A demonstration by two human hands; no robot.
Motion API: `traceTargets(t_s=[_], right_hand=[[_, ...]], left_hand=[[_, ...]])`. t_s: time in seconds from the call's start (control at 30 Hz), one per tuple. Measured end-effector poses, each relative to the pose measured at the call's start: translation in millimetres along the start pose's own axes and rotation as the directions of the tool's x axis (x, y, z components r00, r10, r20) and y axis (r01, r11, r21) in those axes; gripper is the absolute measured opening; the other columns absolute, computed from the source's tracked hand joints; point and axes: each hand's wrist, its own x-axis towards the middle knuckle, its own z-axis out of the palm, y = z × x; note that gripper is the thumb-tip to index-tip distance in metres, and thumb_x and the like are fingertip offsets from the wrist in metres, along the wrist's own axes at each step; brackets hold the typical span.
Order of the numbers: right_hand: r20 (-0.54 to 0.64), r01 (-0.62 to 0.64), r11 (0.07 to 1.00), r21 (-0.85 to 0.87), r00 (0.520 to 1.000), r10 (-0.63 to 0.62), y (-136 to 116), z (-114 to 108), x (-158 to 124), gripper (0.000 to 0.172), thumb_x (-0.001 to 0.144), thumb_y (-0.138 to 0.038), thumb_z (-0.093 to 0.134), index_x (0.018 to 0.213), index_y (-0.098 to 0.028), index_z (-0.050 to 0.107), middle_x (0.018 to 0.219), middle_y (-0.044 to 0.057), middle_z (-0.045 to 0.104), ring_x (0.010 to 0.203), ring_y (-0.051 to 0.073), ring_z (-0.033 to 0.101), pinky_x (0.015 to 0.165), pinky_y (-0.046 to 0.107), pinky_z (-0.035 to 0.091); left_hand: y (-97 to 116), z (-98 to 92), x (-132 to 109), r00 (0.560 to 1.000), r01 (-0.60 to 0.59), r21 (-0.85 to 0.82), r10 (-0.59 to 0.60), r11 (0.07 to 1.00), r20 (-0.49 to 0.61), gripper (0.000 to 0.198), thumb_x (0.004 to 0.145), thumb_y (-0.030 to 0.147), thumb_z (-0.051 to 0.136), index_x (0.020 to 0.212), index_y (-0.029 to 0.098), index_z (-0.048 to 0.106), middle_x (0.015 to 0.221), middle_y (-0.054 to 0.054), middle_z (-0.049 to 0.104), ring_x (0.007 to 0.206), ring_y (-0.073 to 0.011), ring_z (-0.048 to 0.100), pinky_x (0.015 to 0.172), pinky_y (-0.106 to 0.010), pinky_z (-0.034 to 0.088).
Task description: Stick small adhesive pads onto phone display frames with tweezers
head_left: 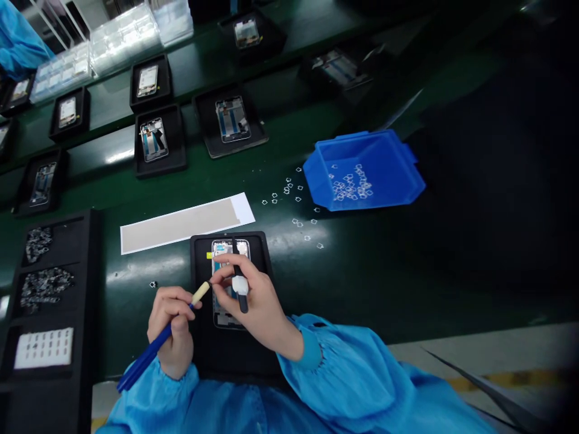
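Observation:
My left hand (170, 328) is closed around a blue pen-like tool (147, 357) with a cream tip section, which points up and right. My right hand (253, 301) is closed too, with black tweezers (243, 303) wrapped in white lying across its fingers. Its thumb and forefinger meet at the end of the cream tip; a small dark piece seems to be there, too small to make out. Beneath both hands, a phone frame (222, 319) with a yellow tab lies in a black tray (201, 349), partly hidden by my right hand.
Right of the tray, a blue bin (398, 175) holds many small white outline pieces, with more scattered beside it. A paper strip (181, 226) lies behind the tray. At left stands a black compartment tray (85, 271) with small dark parts. More phone trays (174, 157) line the back.

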Motion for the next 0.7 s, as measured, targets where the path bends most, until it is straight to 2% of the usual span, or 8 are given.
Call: traceTargets(t_s=[0.13,0.23,0.37,0.5,0.57,0.6,0.63,0.7], right_hand=[[0.004,0.007,1.000,0.002,1.000,-0.007,-0.5,-3.8,0.2,0.036,0.082,-0.011,0.057,0.116,-0.023,0.054,0.079,-0.003,0.066,0.069,0.012,0.064,0.071,0.026,0.055],[0.018,-0.010,1.000,0.014,1.000,0.010,-1.7,-8.1,1.9,0.035,0.082,-0.012,0.056,0.114,-0.023,0.053,0.077,-0.003,0.063,0.068,0.013,0.062,0.071,0.027,0.054],[0.004,-0.031,0.996,0.078,1.000,0.031,-6.6,-10.7,3.6,0.029,0.081,-0.014,0.056,0.109,-0.023,0.052,0.075,-0.003,0.060,0.064,0.012,0.059,0.065,0.025,0.053],[-0.014,-0.019,0.996,0.083,1.000,0.020,-12.0,-16.9,6.0,0.025,0.084,-0.017,0.056,0.108,-0.022,0.051,0.075,-0.003,0.061,0.064,0.013,0.060,0.063,0.025,0.054],[-0.135,0.038,0.999,-0.027,0.990,-0.042,-11.7,-34.1,13.3,0.024,0.084,-0.019,0.057,0.108,-0.022,0.052,0.078,-0.002,0.063,0.067,0.014,0.063,0.064,0.027,0.054],[-0.242,0.065,0.990,-0.125,0.966,-0.094,-10.3,-48.4,19.5,0.024,0.084,-0.020,0.058,0.107,-0.022,0.054,0.081,-0.001,0.064,0.068,0.014,0.064,0.065,0.028,0.054],[-0.371,0.070,0.967,-0.247,0.915,-0.161,-8.2,-66.3,27.2,0.023,0.083,-0.020,0.060,0.106,-0.021,0.055,0.086,0.001,0.065,0.071,0.015,0.064,0.067,0.030,0.054],[-0.570,-0.026,0.872,-0.489,0.766,-0.297,-2.5,-108.6,44.6,0.023,0.082,-0.022,0.063,0.105,-0.021,0.059,0.090,0.004,0.067,0.069,0.017,0.064,0.067,0.033,0.052]], left_hand=[[2.6,2.7,2.5,0.988,0.152,-0.106,-0.151,0.983,0.014,0.035,0.098,0.034,0.048,0.068,0.018,0.054,0.080,0.000,0.057,0.063,-0.0121,0.060,0.061,-0.028,0.054],[6.5,5.2,9.4,0.949,0.315,-0.270,-0.310,0.910,0.063,0.033,0.095,0.036,0.053,0.068,0.017,0.054,0.081,0.000,0.056,0.062,-0.0117,0.061,0.062,-0.028,0.054],[13.4,9.9,18.8,0.848,0.521,-0.495,-0.488,0.695,0.206,0.024,0.083,0.036,0.069,0.074,0.017,0.058,0.082,0.001,0.056,0.064,-0.0121,0.064,0.064,-0.026,0.057],[17.3,14.6,22.9,0.733,0.640,-0.615,-0.604,0.461,0.311,0.014,0.080,0.030,0.074,0.083,0.020,0.064,0.085,0.001,0.061,0.069,-0.0108,0.066,0.069,-0.024,0.059],[17.3,15.7,23.7,0.680,0.669,-0.637,-0.661,0.382,0.317,0.014,0.079,0.028,0.077,0.087,0.020,0.068,0.087,0.001,0.065,0.070,-0.0099,0.068,0.071,-0.022,0.060],[16.9,15.9,24.1,0.650,0.681,-0.645,-0.691,0.346,0.315,0.016,0.077,0.027,0.079,0.088,0.020,0.069,0.088,0.001,0.067,0.069,-0.0094,0.068,0.071,-0.021,0.060],[16.4,15.8,24.6,0.617,0.692,-0.652,-0.722,0.310,0.312,0.019,0.074,0.025,0.081,0.089,0.020,0.070,0.088,0.001,0.069,0.069,-0.0091,0.069,0.070,-0.020,0.060],[15.5,15.3,26.2,0.541,0.710,-0.663,-0.785,0.236,0.300,0.023,0.070,0.020,0.083,0.090,0.020,0.072,0.087,0.001,0.071,0.066,-0.0089,0.069,0.068,-0.019,0.061]])
